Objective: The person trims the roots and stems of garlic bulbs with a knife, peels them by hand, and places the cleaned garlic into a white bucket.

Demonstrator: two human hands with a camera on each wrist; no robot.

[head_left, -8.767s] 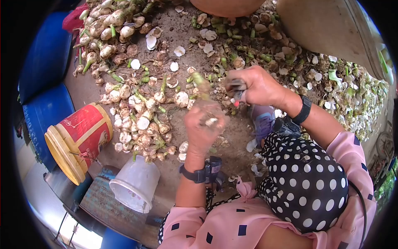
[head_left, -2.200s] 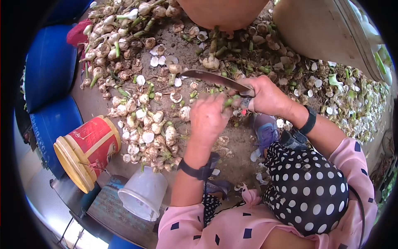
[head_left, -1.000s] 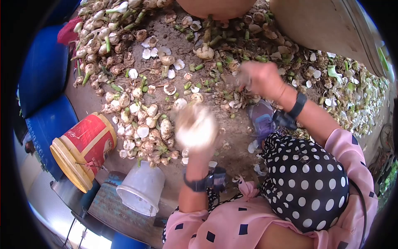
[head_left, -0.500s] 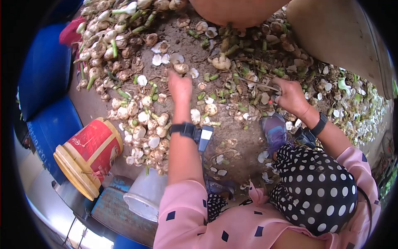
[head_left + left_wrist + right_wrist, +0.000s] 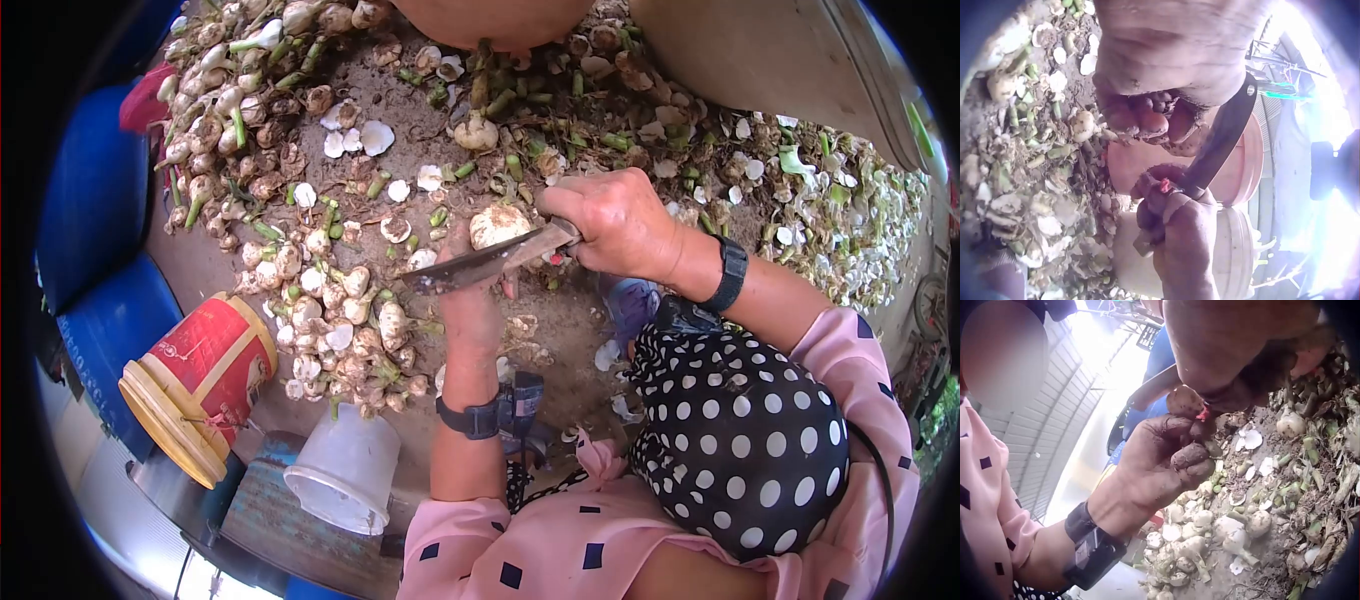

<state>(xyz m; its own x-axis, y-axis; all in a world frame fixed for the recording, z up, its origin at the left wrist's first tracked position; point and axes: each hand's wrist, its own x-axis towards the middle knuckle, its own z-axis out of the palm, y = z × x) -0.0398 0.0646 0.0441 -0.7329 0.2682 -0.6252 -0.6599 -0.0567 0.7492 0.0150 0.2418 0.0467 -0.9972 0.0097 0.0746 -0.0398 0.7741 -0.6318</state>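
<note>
In the head view my left hand (image 5: 470, 315) holds a garlic bulb (image 5: 498, 227) in front of me, fingers curled round it. My right hand (image 5: 620, 222) grips a knife (image 5: 480, 263) by its handle, the broad dark blade reaching left across the bulb's near side and overlapping the left hand. Seen from the right wrist, the bulb (image 5: 1185, 400) sits above the left hand's curled fingers (image 5: 1191, 456), close to the blade (image 5: 1155, 387). The left wrist view shows the blade (image 5: 1225, 131) slanting up beside the left hand. A heap of trimmed garlic bulbs (image 5: 350, 325) lies left of the hands.
Untrimmed garlic with stalks (image 5: 215, 130) is piled at the far left. Cut stems and peelings (image 5: 850, 220) litter the ground to the right. Around stand a red-yellow bucket (image 5: 205, 380), a white bucket (image 5: 345, 470), an orange tub (image 5: 490, 20) and a large pale tub (image 5: 750, 60).
Half a second ago my left hand reached forward to a garlic bulb on the ground. It has come back holding a bulb, and the knife has moved left to meet it.
</note>
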